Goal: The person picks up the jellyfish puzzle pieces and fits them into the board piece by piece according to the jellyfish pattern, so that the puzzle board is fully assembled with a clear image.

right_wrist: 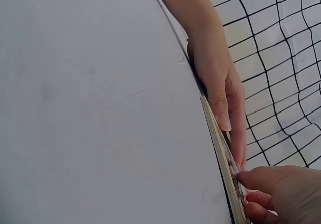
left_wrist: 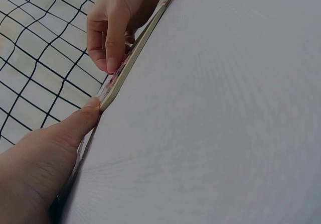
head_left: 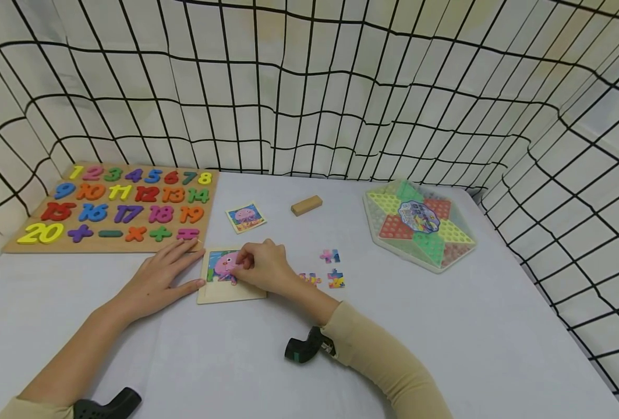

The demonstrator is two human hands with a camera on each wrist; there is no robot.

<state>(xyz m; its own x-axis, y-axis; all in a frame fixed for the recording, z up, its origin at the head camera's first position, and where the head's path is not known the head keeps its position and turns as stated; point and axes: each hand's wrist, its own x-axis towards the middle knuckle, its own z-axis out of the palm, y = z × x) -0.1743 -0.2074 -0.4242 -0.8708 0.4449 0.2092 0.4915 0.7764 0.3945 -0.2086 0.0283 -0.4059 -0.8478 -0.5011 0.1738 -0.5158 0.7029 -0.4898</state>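
A small wooden puzzle board [head_left: 225,294] lies on the table, with part of a pink cartoon picture [head_left: 222,263] fitted in its upper part and bare wood below. My left hand [head_left: 159,279] lies flat at the board's left side; its thumb touches the edge and the other fingers reach the upper left corner. Over the board, my right hand [head_left: 267,265] pinches a pink puzzle piece between thumb and fingers, low against the picture. The fingers mostly cover that piece. In the left wrist view, the right hand [left_wrist: 118,28] bends down onto the board [left_wrist: 123,76], seen edge-on.
Loose puzzle pieces [head_left: 335,279] lie right of the board, partly behind the right forearm. Beyond it are a picture card [head_left: 246,217] and a wooden block [head_left: 306,205]. A number board [head_left: 107,224] stands left; a hexagonal game box [head_left: 419,224] right. Black netting [head_left: 304,107] surrounds the table.
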